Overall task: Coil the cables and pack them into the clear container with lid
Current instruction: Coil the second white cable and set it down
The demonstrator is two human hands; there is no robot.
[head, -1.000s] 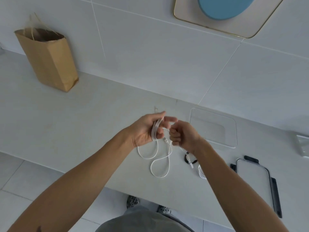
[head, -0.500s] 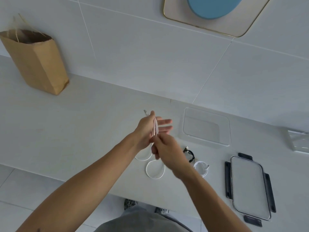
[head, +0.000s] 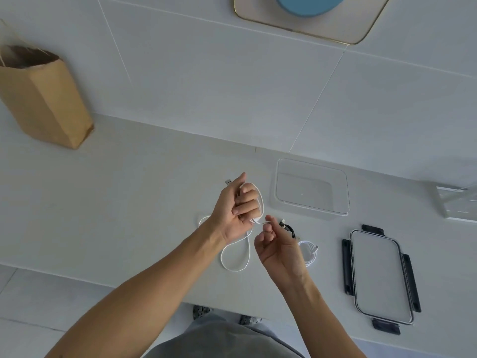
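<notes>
The person is mid-coil on the white cable [head: 235, 257]. The left hand [head: 236, 206] has its fingers curled round several loops, one plug sticking out past the knuckles, while the right hand [head: 277, 248] pinches the strand just beside it, between thumb and forefinger. The rest of that cable hangs in two slack loops onto the counter [head: 129, 202], nearer the person than the box [head: 312, 188].

The box stands open and bare, just right of the left hand; its lid [head: 379, 276] lies nearer the counter's front edge. Between box and lid lie a black cable [head: 288, 228] and a small white coil [head: 308, 251], both seemingly wound already.

I'd judge the next move is another wrap, drawing up the slack. The loose loops lie near the front edge and could slide off. There is open counter to the left as far as the paper bag [head: 44, 99].
</notes>
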